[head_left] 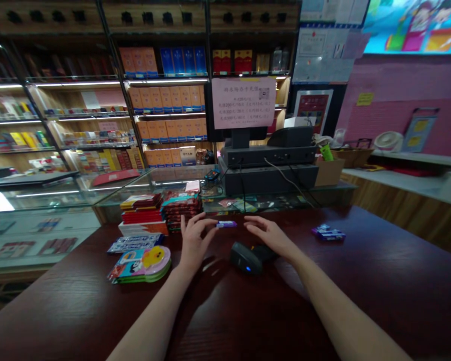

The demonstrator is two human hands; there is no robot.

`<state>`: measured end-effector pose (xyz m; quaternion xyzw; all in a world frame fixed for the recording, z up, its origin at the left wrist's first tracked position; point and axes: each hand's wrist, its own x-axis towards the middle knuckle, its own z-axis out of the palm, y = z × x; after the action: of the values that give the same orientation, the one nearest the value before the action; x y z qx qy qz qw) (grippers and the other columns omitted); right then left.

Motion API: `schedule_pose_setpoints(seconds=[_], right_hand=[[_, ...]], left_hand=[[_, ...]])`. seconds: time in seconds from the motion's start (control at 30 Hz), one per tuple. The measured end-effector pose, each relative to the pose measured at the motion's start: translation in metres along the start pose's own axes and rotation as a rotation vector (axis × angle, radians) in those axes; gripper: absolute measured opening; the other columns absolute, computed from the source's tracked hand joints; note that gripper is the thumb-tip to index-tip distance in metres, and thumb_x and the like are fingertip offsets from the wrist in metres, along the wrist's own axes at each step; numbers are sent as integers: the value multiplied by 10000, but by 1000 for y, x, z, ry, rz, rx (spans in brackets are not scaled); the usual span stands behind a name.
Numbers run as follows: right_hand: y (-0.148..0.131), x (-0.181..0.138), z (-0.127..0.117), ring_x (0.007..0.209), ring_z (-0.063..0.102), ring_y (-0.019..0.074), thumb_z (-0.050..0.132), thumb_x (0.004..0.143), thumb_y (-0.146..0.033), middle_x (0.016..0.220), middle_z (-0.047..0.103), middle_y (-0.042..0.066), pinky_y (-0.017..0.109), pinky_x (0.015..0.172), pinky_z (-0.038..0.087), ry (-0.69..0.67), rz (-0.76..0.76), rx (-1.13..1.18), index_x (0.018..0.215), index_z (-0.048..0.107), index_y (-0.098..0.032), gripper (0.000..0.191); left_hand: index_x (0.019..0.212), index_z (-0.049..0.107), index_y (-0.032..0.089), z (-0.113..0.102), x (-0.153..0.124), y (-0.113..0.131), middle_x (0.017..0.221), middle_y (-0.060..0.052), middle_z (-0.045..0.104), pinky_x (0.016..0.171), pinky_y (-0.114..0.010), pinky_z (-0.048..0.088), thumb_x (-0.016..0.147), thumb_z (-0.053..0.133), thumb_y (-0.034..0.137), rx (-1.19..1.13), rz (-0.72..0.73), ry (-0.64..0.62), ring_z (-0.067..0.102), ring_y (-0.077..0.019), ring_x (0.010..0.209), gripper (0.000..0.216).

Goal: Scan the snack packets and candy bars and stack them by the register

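Note:
My left hand (196, 239) pinches one end of a small purple-wrapped stick pack (226, 224) between thumb and fingers, above the dark wooden table. To its right, my right hand (266, 234) is raised with fingers apart and holds nothing; a gap separates it from the pack. A black handheld barcode scanner (247, 258) with a lit blue light lies on the table just below my hands. Several similar purple packs (328, 232) lie together farther right on the table.
Left of my left hand are stacked red packets (141, 209), brown-red packets (181, 205), blue-white packs (135, 243) and colourful duck-picture packages (141, 263). Behind the table (225, 321) stand a glass counter, a cash register (268, 170) with a paper sign, and lit shelves of boxes.

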<state>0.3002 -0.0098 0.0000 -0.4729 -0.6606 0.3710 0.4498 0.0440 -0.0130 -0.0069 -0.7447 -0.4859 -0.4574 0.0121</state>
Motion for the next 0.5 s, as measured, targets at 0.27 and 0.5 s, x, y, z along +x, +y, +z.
schedule_pose_setpoints(seconds=[0.27, 0.5], right_hand=[[3, -25, -41, 1452, 345, 358, 714, 680, -256, 1429, 585, 90, 642, 1187, -12, -489, 33, -516, 1308, 641, -279, 632], [9, -21, -24, 1335, 495, 329, 727, 675, -301, 1350, 643, 57, 608, 1198, -42, -483, -44, -675, 1280, 640, -296, 612]], left_hand=[[1013, 717, 296, -5, 1, -22, 1060, -13, 735, 1235, -556, 90, 888, 653, 280, 51, -14, 176, 582, -229, 1223, 141], [1001, 715, 305, -2, 2, -35, 1020, 5, 742, 1216, -565, 119, 859, 702, 252, 39, 26, 265, 595, -231, 1182, 151]])
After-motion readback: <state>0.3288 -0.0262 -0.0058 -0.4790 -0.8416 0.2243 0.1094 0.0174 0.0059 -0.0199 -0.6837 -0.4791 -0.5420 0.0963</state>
